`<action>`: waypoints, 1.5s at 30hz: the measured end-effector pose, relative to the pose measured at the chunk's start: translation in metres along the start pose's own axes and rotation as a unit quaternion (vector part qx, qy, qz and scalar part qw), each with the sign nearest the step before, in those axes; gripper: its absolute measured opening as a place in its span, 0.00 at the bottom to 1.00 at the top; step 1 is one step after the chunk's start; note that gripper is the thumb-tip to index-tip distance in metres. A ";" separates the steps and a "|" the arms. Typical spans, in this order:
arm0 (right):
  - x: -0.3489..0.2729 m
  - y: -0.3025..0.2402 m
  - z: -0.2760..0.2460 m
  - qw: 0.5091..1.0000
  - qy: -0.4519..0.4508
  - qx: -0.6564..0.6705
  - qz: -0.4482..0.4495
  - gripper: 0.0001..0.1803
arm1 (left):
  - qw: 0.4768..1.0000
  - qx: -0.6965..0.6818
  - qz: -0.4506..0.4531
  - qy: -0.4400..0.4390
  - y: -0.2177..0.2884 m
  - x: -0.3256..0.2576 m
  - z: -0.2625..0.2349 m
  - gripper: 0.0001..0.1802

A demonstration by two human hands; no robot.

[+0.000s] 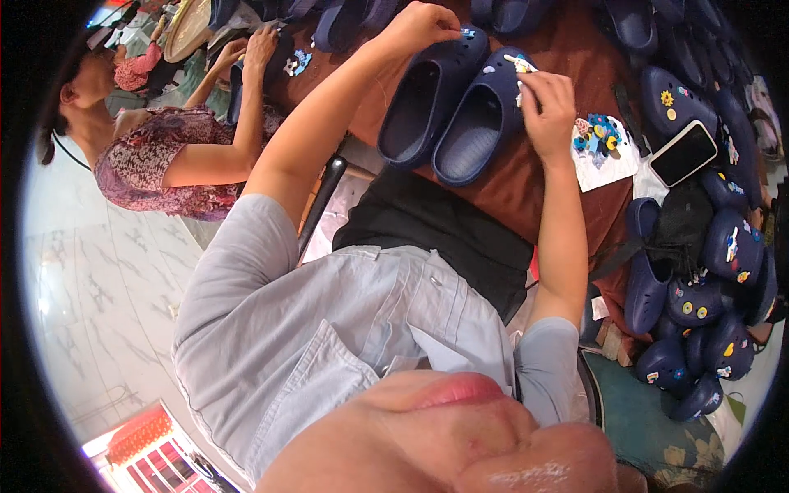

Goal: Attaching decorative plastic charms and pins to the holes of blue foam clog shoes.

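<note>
I see two navy clogs, the left clog [427, 94] and the right clog [481, 123], in matt, smooth foam-like plastic with punched holes. My left hand [423, 26] pinches a small glossy blue charm [468, 34]; my right hand [546, 99] presses a shiny white rubbery charm [519, 64]. Beneath lies a brown tablecloth [526, 177], soft and dull. The card of charms [604, 148] looks like white paper. The phone [684, 153] has a glossy glass face. My shirt [329, 329] is pale woven cloth.

Light grey short-sleeved shirt [329, 329], bare forearms
</note>
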State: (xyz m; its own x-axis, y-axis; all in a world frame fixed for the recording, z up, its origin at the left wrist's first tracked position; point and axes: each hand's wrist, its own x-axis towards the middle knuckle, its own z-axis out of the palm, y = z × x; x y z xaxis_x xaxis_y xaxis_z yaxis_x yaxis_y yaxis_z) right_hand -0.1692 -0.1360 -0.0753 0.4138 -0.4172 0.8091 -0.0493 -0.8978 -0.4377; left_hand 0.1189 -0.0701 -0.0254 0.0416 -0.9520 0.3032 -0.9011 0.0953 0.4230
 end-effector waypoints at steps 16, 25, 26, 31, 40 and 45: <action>-0.006 -0.016 0.019 0.994 -0.086 0.055 -0.049 0.25 | 0.982 0.098 0.159 -0.028 0.012 0.012 0.008 0.11; -0.007 -0.012 0.020 0.994 -0.090 0.049 -0.049 0.26 | 0.983 0.078 0.159 -0.057 -0.005 0.004 0.009 0.11; -0.006 -0.012 0.020 0.993 -0.090 0.049 -0.050 0.26 | 0.983 0.077 0.159 -0.057 -0.006 0.003 0.010 0.11; -0.006 -0.013 0.019 0.994 -0.091 0.046 -0.048 0.25 | 0.971 0.112 0.193 -0.091 0.014 0.009 0.001 0.09; -0.006 -0.015 0.017 0.993 -0.096 0.048 -0.037 0.24 | 0.942 0.175 0.265 -0.106 0.015 0.006 -0.020 0.17; -0.006 -0.015 0.017 0.994 -0.095 0.053 -0.031 0.24 | 0.938 0.194 0.257 -0.128 0.012 -0.005 -0.019 0.19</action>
State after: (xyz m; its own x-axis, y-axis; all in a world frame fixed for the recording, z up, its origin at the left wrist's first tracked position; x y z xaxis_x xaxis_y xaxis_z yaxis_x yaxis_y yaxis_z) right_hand -0.1558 -0.1175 -0.0798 0.5778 -0.3176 0.7519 0.0742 -0.8969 -0.4359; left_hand 0.1165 -0.0584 -0.0054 -0.5020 -0.8525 0.1460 -0.8649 0.4954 -0.0810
